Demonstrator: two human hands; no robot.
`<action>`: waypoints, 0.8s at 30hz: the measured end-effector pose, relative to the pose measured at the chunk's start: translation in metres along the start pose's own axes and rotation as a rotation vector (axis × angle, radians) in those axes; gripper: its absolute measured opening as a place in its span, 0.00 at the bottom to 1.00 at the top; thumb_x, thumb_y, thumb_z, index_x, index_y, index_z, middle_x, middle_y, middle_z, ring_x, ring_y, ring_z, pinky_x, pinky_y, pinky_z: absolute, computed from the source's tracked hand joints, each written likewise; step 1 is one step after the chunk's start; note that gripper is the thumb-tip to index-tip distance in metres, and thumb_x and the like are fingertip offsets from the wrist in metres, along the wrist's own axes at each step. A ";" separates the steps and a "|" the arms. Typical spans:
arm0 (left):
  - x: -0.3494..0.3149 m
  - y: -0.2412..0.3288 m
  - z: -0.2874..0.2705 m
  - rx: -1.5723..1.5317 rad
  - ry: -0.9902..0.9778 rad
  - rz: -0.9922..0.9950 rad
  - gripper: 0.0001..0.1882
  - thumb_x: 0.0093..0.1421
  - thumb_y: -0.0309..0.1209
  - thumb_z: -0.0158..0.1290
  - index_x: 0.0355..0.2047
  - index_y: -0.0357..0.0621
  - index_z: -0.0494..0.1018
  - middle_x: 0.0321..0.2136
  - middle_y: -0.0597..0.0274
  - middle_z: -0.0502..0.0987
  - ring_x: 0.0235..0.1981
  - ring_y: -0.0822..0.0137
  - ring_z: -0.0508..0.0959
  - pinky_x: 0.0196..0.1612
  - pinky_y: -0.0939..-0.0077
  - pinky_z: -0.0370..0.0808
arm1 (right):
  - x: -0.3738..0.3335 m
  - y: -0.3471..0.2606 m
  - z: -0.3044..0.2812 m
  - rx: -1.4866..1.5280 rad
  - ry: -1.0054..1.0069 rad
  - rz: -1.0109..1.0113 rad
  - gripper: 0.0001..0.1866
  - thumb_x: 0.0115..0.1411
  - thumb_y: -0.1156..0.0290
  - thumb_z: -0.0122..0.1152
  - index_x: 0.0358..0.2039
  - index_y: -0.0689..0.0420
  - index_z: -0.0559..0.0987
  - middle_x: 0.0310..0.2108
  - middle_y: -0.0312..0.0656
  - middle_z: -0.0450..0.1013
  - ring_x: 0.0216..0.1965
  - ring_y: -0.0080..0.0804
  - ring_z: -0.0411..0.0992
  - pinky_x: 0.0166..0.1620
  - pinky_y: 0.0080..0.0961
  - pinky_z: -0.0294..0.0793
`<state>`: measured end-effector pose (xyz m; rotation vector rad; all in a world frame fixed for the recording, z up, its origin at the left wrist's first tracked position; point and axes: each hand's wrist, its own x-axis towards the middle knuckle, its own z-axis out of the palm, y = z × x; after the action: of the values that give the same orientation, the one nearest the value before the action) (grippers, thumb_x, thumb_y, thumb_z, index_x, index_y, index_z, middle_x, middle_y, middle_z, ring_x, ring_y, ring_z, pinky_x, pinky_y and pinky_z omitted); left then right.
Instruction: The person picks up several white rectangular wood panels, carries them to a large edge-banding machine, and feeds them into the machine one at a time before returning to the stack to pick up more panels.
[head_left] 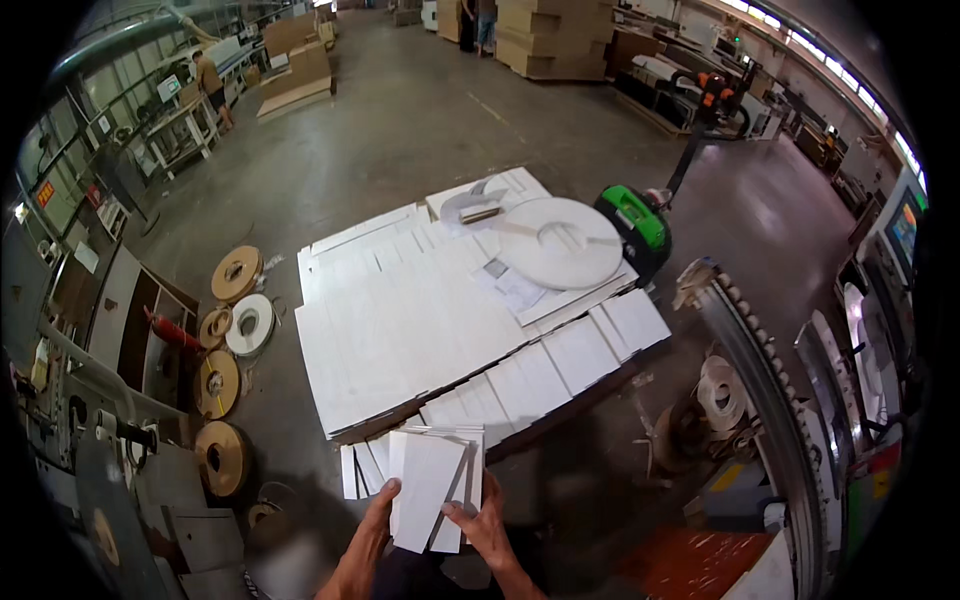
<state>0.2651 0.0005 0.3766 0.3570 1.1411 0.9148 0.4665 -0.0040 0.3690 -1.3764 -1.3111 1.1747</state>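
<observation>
A small stack of white boards (427, 490) is held between my two hands at the near edge of the pile, its pieces fanned slightly out of line. My left hand (374, 518) grips the left side, thumb along the edge. On the right side, my right hand (483, 520) is closed round the boards with its thumb on the front. Just beyond lies a wide, low pile of white panels (400, 310), with a row of smaller white boards (510, 385) along its near right side. The fingers behind the stack are hidden.
On the pile rest a large white roll of edge banding (558, 243) and a paper sheet (515, 287). A green pallet truck (636, 222) stands behind it. Brown rolls (222, 458) line the floor at left. A machine with a roller rail (765, 400) borders the right.
</observation>
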 end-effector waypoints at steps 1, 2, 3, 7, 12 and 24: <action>-0.001 0.001 0.019 0.047 -0.017 -0.008 0.47 0.57 0.64 0.53 0.62 0.36 0.64 0.52 0.47 0.75 0.52 0.53 0.76 0.55 0.61 0.73 | -0.001 -0.007 -0.016 -0.033 0.041 -0.031 0.47 0.47 0.49 0.73 0.60 0.66 0.65 0.52 0.61 0.66 0.58 0.60 0.61 0.59 0.53 0.60; 0.002 -0.002 0.034 0.044 -0.062 0.014 0.46 0.59 0.63 0.51 0.62 0.35 0.63 0.53 0.47 0.74 0.52 0.54 0.76 0.55 0.62 0.74 | -0.002 -0.015 -0.034 -0.009 0.074 -0.056 0.46 0.48 0.50 0.73 0.60 0.66 0.64 0.52 0.60 0.65 0.59 0.60 0.59 0.60 0.52 0.60; 0.007 -0.006 0.045 0.056 -0.070 0.021 0.46 0.59 0.63 0.51 0.62 0.35 0.63 0.53 0.47 0.74 0.52 0.54 0.76 0.55 0.62 0.74 | -0.005 -0.017 -0.049 -0.003 0.086 -0.065 0.46 0.48 0.50 0.73 0.60 0.66 0.64 0.52 0.60 0.65 0.59 0.60 0.59 0.60 0.52 0.60; 0.007 -0.025 0.116 0.120 -0.185 -0.033 0.47 0.58 0.63 0.52 0.64 0.36 0.62 0.54 0.46 0.73 0.53 0.54 0.76 0.54 0.62 0.75 | -0.027 -0.013 -0.117 0.121 0.197 0.075 0.46 0.49 0.52 0.74 0.60 0.65 0.64 0.54 0.58 0.64 0.58 0.57 0.62 0.60 0.50 0.61; 0.015 -0.065 0.231 0.302 -0.310 -0.121 0.48 0.56 0.61 0.56 0.65 0.36 0.61 0.58 0.47 0.70 0.56 0.53 0.72 0.59 0.60 0.69 | -0.065 -0.018 -0.228 0.318 0.474 -0.062 0.30 0.47 0.67 0.74 0.50 0.65 0.74 0.43 0.53 0.75 0.44 0.50 0.75 0.50 0.43 0.73; 0.037 -0.142 0.416 0.625 -0.854 -0.428 0.39 0.66 0.61 0.42 0.64 0.41 0.62 0.53 0.51 0.73 0.53 0.54 0.74 0.55 0.57 0.73 | -0.180 -0.008 -0.332 0.088 1.067 0.272 0.48 0.48 0.44 0.72 0.62 0.61 0.64 0.59 0.59 0.59 0.62 0.56 0.55 0.62 0.52 0.55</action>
<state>0.7026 0.0242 0.4293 0.8721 0.6227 -0.0358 0.7930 -0.1788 0.4440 -1.7617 -0.3144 0.4640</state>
